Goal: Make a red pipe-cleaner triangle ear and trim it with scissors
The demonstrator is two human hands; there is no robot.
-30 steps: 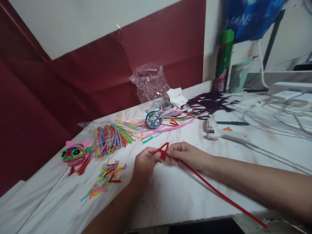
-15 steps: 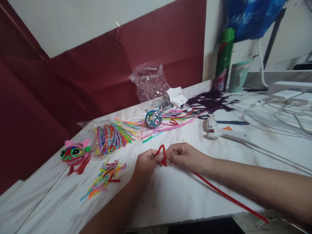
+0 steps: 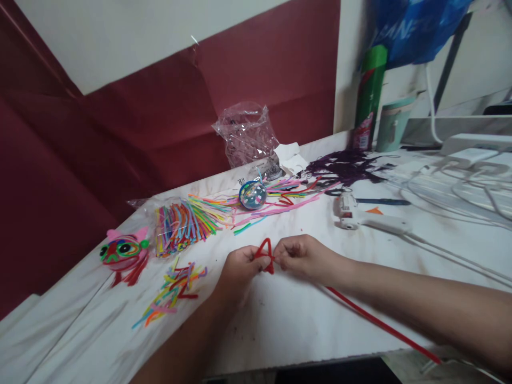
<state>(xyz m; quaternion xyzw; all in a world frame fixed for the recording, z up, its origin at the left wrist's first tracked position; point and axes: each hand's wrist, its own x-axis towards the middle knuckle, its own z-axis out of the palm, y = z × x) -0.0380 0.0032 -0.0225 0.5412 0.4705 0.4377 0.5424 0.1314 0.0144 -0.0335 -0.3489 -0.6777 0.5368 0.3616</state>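
Observation:
A red pipe cleaner (image 3: 372,318) is bent into a small pointed loop between my hands, and its long straight tail runs under my right forearm past the table's front edge. My left hand (image 3: 241,270) pinches the folded part between thumb and fingers. On the other side of the loop, my right hand (image 3: 295,256) is closed with its fingertips on the pipe cleaner. To the left lies a loose heap of short cut pipe cleaner pieces (image 3: 174,293). Behind it stands a pink and red animal figure (image 3: 125,253) with big eyes.
Bundled colourful pipe cleaners (image 3: 188,224) lie in a clear bag. A clear ball with a blue rim (image 3: 253,195) sits behind my hands. A white glue gun (image 3: 348,210) with its cord, purple strands (image 3: 344,168), a green can (image 3: 370,90) and a cup (image 3: 394,125) stand rightward.
The red loop between my fingers has opened a little, with a strand now crossing it. The tail has shifted slightly under my right arm. Both hands stay in nearly the same place.

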